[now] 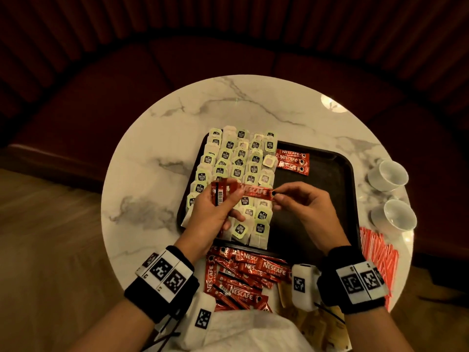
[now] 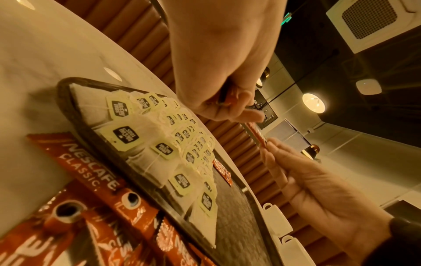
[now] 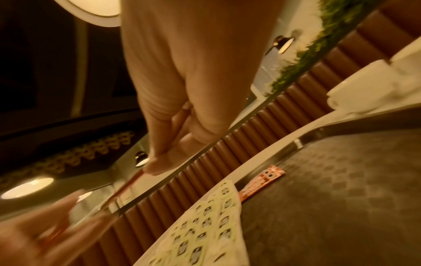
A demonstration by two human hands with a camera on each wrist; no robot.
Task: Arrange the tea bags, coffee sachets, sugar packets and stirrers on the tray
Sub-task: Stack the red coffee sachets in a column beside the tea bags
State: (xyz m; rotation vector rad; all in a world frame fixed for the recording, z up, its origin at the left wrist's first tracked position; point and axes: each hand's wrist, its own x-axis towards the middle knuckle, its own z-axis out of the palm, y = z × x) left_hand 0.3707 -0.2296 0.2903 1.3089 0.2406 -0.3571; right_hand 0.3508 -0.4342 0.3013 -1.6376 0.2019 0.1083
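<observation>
Loose heap of red Nescafe coffee sachets (image 1: pixel 243 273) on round white marble table (image 1: pixel 142 174), nearest edge. Above dark rectangular plastic tray (image 1: pixel 327 189): left hand (image 1: pixel 215 212) grips several red sachets, right hand (image 1: pixel 302 201) pinches end of one red coffee sachet (image 1: pixel 253 192) between them. Rows of green-tagged white tea bags (image 1: pixel 236 174) fill tray's left half; three red sachets (image 1: pixel 291 161) lie at its far side. Two white ceramic cups (image 1: pixel 390 194) right of tray.

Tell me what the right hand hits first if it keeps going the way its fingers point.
The right hand points left along the Nescafe sachet it pinches; going on, it would probably meet the left hand holding the other end, depth permitting.
</observation>
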